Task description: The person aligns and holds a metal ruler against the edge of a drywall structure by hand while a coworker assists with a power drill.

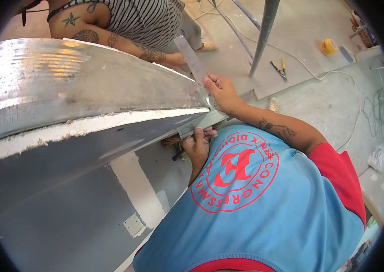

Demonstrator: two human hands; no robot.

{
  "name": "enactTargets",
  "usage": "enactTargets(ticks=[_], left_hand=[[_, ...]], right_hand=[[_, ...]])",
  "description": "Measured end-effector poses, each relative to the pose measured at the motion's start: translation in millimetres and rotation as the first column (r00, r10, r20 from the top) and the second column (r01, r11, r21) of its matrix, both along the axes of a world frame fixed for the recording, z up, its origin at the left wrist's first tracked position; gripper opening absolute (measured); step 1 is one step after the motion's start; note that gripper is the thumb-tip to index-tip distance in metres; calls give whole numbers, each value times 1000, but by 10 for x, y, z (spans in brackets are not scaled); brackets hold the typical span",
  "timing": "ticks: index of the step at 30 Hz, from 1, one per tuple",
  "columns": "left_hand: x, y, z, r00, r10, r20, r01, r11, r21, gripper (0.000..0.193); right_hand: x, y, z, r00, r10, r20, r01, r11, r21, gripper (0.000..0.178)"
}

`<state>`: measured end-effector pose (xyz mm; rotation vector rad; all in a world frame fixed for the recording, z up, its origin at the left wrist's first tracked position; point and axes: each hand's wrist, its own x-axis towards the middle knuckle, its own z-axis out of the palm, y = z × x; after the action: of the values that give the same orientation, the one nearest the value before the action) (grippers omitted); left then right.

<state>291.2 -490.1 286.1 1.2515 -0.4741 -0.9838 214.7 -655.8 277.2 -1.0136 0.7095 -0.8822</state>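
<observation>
My right hand (222,94) pinches a long, flat metal strip (188,55) with thumb and fingers. The strip slants up and left, past the pointed end of a curved metal sheet (124,75). Just below, my left hand (198,141) has its fingers curled at the edge of a short grey metal channel (197,124), which lies against the tip of the structure. Rough white material (65,127) edges the curved sheet above a dark grey panel (65,181). Part of the left hand's grip is hidden.
Across the sheet, a co-worker in a striped top (139,20) reaches an arm along its far edge. Metal poles (264,36) stand ahead. Yellow-handled pliers (280,70), a yellow tub (328,47) and a white cable (303,65) lie on the floor to the right.
</observation>
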Motion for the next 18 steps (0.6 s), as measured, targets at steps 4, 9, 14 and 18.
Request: enactTargets(ticks=[4, 9, 14, 18], left_hand=[[1, -5, -38, 999, 1, -35, -2, 999, -43, 31], [-18, 18, -71, 999, -17, -51, 13, 998, -62, 32], [-20, 38, -45, 999, 1, -34, -3, 998, -63, 34], [8, 25, -91, 998, -34, -44, 31, 997, -66, 34]], right_hand=[[-4, 13, 48, 1000, 2, -5, -2, 999, 36, 32], [-27, 36, 22, 996, 19, 87, -28, 995, 99, 35], [-6, 34, -34, 998, 41, 55, -45, 995, 86, 34], [13, 22, -87, 999, -27, 47, 23, 997, 72, 32]])
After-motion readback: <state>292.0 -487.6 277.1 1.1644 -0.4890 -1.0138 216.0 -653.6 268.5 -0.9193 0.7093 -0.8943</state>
